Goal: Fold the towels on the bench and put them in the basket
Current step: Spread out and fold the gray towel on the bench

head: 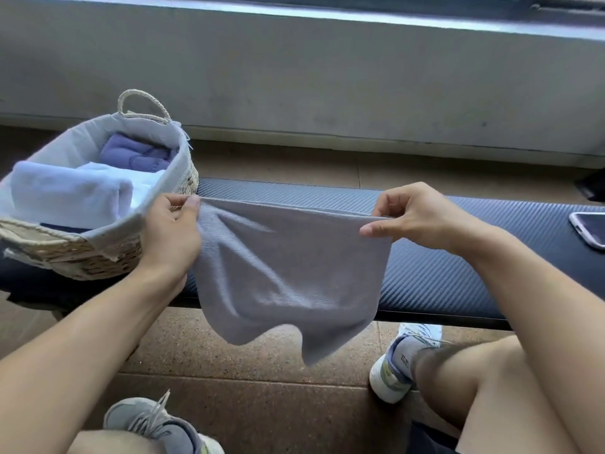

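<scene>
Both hands are up in front of the tabletop (458, 257), holding a grey towel (288, 273) stretched between them by its top edge. On the left, the left hand (172, 231) pinches one top corner, thumb and fingers closed on the cloth. On the right, the right hand (415, 217) pinches the other corner, its fingers curled over the hem. The two hands are well apart, so the top edge runs nearly straight, while the rest of the towel hangs loose and rippled in front of the dark, ribbed tabletop, its bottom edge dangling past the near edge toward the tiled floor (262, 371).

A wicker basket (82, 257) with a pale cloth lining and a rope handle stands on the left end of the tabletop, just beside the left hand. Inside lie a white folded towel (65, 194) at the near side and a blue folded towel (137, 155) at the far side. A phone (589, 229) rests on the tabletop at the far right. Down below, the person's bare knees and two sneakers show on the floor.
</scene>
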Available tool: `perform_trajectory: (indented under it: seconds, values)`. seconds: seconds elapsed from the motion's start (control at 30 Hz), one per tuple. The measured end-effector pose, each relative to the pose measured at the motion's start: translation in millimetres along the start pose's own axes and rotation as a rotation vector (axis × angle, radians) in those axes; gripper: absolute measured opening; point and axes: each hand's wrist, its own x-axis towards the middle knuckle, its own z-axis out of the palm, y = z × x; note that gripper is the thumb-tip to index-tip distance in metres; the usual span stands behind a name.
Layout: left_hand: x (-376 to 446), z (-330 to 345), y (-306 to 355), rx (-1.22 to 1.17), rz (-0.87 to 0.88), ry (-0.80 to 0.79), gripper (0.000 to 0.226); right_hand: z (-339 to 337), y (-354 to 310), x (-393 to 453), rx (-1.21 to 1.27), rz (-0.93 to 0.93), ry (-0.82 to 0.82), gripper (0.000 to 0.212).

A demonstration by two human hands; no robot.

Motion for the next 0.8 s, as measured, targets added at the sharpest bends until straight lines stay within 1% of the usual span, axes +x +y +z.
perform_trajectory:
  seconds: [0.07, 0.1, 0.17, 0.2, 0.23, 0.27, 0.3, 0.33, 0.37, 0.4, 0.43, 0.47, 0.5, 0.53, 0.57, 0.6, 0.63, 0.67, 0.73, 0.8]
  values:
    - [3.9, -2.4, -4.2, -0.032, -0.039, -0.01, 0.022, -4.8, 2.1, 1.1, -0.005, 0.029, 0.023, 0.053]
    - [5.3, -3.0, -6.8, -0.025, -0.035, -0.005, 0.024, -6.8, 2.5, 0.4, -0.009, 0.044, 0.012, 0.056]
    - [4.9, -3.2, -5.8, 0.016, 0.02, -0.039, 0.022, -12.1, 3.4, -2.0, 0.009, 0.058, -0.022, 0.05]
    - [4.2, -4.9, -1.9, 0.0, 0.038, -0.134, 0.02, -16.3, 3.3, -4.7, 0.051, 0.048, -0.04, 0.044]
    - [3.6, -9.2, 3.4, -0.069, 0.014, -0.309, 0.02, -22.2, 4.0, -8.1, 0.13, 0.031, -0.068, 0.04]
    - [3.7, -16.0, 9.7, -0.173, -0.069, -0.561, 0.022, -29.8, 5.2, -12.2, 0.241, 0.009, -0.109, 0.04]
    - [4.8, -24.9, 15.3, -0.278, -0.206, -0.841, 0.025, -38.2, 6.9, -16.9, 0.371, -0.021, -0.162, 0.045]
    - [5.2, -35.2, 19.7, -0.344, -0.36, -1.076, 0.028, -45.9, 8.3, -21.6, 0.503, -0.049, -0.224, 0.051]
    - [3.6, -42.8, 23.7, -0.37, -0.468, -1.237, 0.03, -52.6, 9.5, -25.0, 0.617, -0.062, -0.292, 0.054]
    - [2.9, -46.9, 24.6, -0.377, -0.512, -1.318, 0.032, -57.4, 10.8, -26.9, 0.696, -0.06, -0.358, 0.055]
    - [2.2, -46.2, 23.9, -0.377, -0.511, -1.329, 0.033, -60.3, 12.7, -27.5, 0.729, -0.047, -0.408, 0.054]
    - [0.3, -41.2, 23.3, -0.365, -0.466, -1.272, 0.035, -60.3, 13.8, -27.1, 0.714, -0.024, -0.429, 0.054]
    - [-0.2, -34.0, 19.9, -0.343, -0.397, -1.148, 0.037, -57.4, 15.1, -24.3, 0.645, 0.008, -0.408, 0.054]
    - [0.0, -26.5, 16.7, -0.313, -0.322, -0.98, 0.037, -53.1, 18.4, -19.6, 0.513, 0.042, -0.332, 0.054]
    - [1.1, -19.5, 13.3, -0.282, -0.262, -0.803, 0.033, -47.5, 22.5, -13.6, 0.329, 0.074, -0.213, 0.053]
    - [3.2, -13.9, 9.7, -0.242, -0.207, -0.668, 0.026, -42.3, 27.3, -6.8, 0.136, 0.112, -0.077, 0.05]
    - [5.7, -8.3, 6.4, -0.181, -0.149, -0.574, 0.019, -38.8, 32.1, -0.2, -0.022, 0.15, 0.037, 0.046]
    - [9.1, -5.5, 3.2, -0.093, -0.089, -0.506, 0.015, -36.6, 35.9, 5.8, -0.126, 0.176, 0.104, 0.041]
    - [14.4, -3.3, 1.1, 0.039, -0.029, -0.426, 0.011, -36.8, 41.5, 15.8, -0.239, 0.203, 0.141, 0.032]
    - [14.6, -1.1, 3.8, 0.058, -0.037, -0.439, 0.011, -38.6, 41.5, 21.7, -0.319, 0.22, 0.144, 0.027]
